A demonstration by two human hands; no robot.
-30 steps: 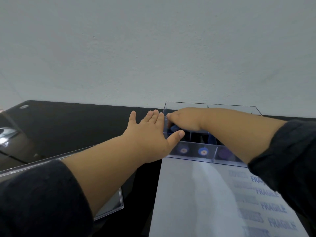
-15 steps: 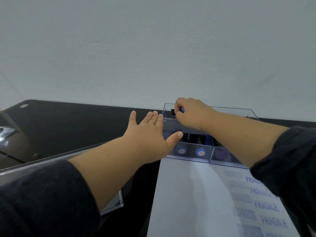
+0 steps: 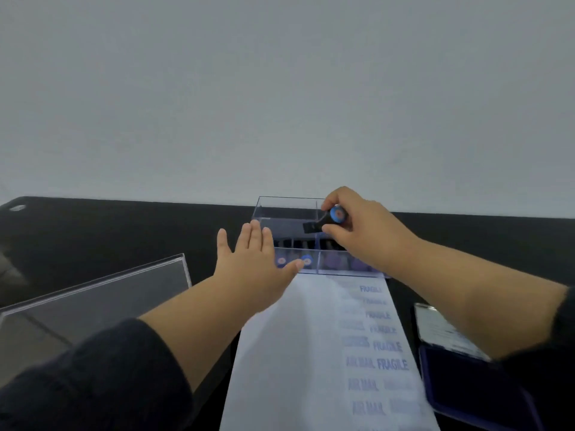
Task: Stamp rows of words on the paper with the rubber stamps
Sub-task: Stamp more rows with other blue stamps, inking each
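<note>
A clear plastic box with compartments stands at the far end of the white paper and holds several rubber stamps with blue caps. My right hand grips a black rubber stamp with a blue end, held above the box. My left hand lies flat with straight fingers against the box's left side. The paper carries blue rows reading FRAGILE and AIR MAIL down its right part.
A clear acrylic lid lies on the black table to the left. A blue ink pad with its lid open sits at the right, partly behind my right forearm. A white wall rises behind the table.
My right hand has lifted out of the box's compartments with a stamp in its fingers and moved right. My left hand stays against the box. The view has tilted down a little.
</note>
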